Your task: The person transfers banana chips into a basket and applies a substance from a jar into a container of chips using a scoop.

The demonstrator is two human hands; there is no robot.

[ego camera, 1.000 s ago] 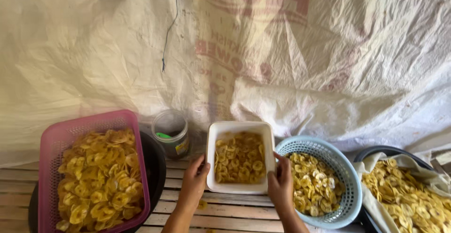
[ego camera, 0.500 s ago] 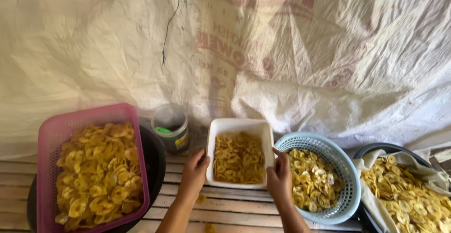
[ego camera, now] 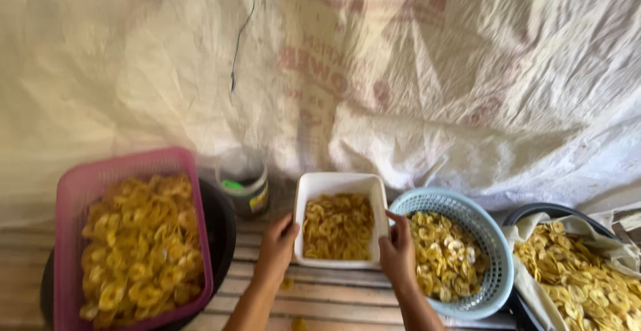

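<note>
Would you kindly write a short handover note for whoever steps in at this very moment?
Left hand: on the left side of the white rectangular tub.
Right hand: on the tub's right side.
The tub holds yellow chips and sits on the slatted bench, between the pink basket and the blue round basket, both holding chips. A small can stands behind; a cloth-lined bowl of chips is far right.
Done: tub holds chips.
Left: unclear from this view.

both hands [ego camera: 277,251] [ego camera: 398,256] on white tub [ego camera: 339,183] of yellow chips [ego camera: 338,227]
</note>
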